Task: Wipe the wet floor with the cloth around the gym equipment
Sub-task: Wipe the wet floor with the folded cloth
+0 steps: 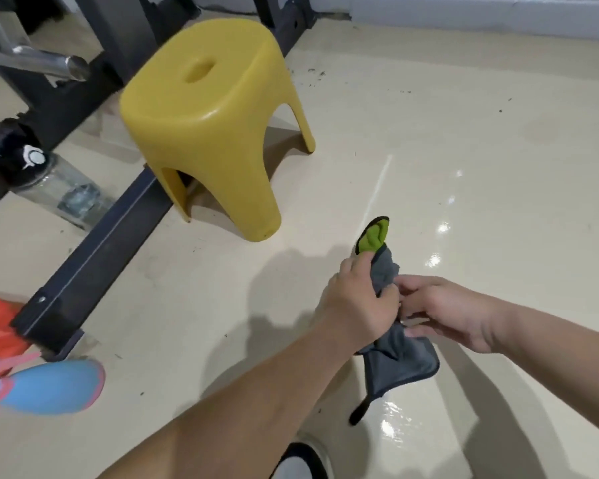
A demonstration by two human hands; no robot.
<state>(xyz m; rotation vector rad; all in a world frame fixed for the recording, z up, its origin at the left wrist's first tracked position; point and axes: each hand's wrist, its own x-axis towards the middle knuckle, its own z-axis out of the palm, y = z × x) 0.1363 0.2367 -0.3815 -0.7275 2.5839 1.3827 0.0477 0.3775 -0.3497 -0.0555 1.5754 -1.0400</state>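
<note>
A grey cloth (403,359) with a lime-green side and black trim hangs in the air between my hands, above the cream floor (464,133). My left hand (357,302) grips its upper part, with the green corner sticking up past the fingers. My right hand (443,311) pinches the cloth from the right. The lower grey flap dangles below both hands. Shiny wet patches glisten on the floor (400,421) under the cloth and to the right. Black steel bars of the gym equipment (94,250) run diagonally across the left.
A yellow plastic stool (215,126) stands beside the black frame. A clear bottle with a black cap (49,181) lies left of it. A chrome bar (49,62) juts out at top left. A blue shoe (52,385) and orange fabric sit at lower left. My own shoe (301,461) shows at the bottom.
</note>
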